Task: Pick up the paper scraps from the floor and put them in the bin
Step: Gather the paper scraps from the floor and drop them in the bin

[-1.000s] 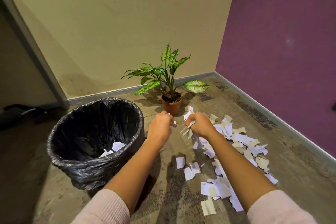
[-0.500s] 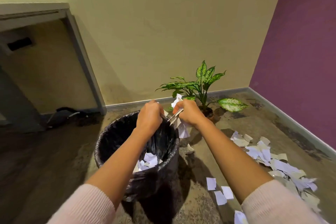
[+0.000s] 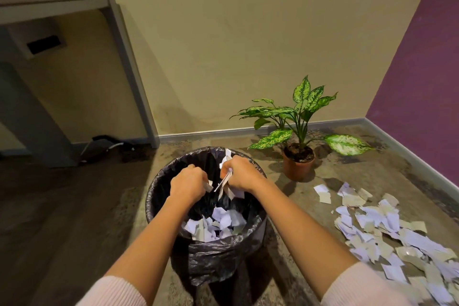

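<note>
A round bin (image 3: 224, 259) lined with a black bag stands on the floor in front of me, with several white paper scraps (image 3: 218, 222) lying inside. Both hands hover over its opening. My left hand (image 3: 188, 183) is curled round a small scrap that pokes out by the thumb. My right hand (image 3: 239, 174) grips a bunch of scraps that stick out above and below the fist. Many more loose paper scraps (image 3: 387, 231) lie spread over the floor to the right of the bin.
A potted plant (image 3: 299, 154) in a terracotta pot stands behind the bin near the beige wall. A grey desk frame (image 3: 129, 62) rises at the left, with cables on the floor under it. The purple wall (image 3: 422, 69) closes the right side.
Both hands have carried their scraps from above the floor pile leftwards to over the bin's opening. The view has swung left with them, and the bin now sits at the centre.
</note>
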Tool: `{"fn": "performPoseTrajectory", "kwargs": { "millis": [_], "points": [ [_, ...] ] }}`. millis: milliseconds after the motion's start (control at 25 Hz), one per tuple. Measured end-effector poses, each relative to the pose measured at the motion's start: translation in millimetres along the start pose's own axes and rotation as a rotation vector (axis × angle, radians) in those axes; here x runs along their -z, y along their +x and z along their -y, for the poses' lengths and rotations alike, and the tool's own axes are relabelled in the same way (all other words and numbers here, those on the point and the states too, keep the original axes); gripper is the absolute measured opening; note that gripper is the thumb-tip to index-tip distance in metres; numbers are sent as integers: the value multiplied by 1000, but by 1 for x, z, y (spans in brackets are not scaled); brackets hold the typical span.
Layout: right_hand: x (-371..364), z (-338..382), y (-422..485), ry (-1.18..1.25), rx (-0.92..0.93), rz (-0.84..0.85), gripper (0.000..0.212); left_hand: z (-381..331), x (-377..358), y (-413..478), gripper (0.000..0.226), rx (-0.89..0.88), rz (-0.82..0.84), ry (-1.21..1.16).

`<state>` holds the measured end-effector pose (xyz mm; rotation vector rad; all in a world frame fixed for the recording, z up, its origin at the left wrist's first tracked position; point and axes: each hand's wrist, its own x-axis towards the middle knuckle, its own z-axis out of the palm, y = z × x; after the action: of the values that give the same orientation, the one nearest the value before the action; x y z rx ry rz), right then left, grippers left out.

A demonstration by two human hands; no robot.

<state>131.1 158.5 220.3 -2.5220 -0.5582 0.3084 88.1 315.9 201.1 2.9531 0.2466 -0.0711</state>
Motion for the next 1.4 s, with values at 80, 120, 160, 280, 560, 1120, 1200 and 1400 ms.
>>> {"fn": "performPoseTrajectory", "kwargs": {
  "millis": [80, 120, 160, 280, 560, 1120, 1200, 1400],
  "points": [
    [-4, -3, 3, -21, 10, 56, 31, 5, -5, 2, 29, -8, 15, 35],
    [-6, -4, 5, -39, 20, 80, 33, 7, -6, 4, 31, -9, 11, 38],
    [-6, -4, 7, -53, 26, 100, 34, 9, -8, 5, 36, -6, 8, 36],
    [-5, -6, 9, -19, 24, 119, 42, 10, -10, 7, 45, -14, -1, 40],
    [14, -20, -3, 59, 43, -55, 35, -15, -1, 4, 38, -30, -176, 10],
    [65, -154, -107, 68, -188, -241, 27, -188, -8, -32, 19, -509, -389, 14],
    [56, -179, -123, 44, -240, -209, 31, -206, -29, -35, 21, -570, -362, 15],
    [16, -236, -142, 40, -350, -139, 38, -221, -103, -37, 27, -545, -124, 63]
  ]
}}
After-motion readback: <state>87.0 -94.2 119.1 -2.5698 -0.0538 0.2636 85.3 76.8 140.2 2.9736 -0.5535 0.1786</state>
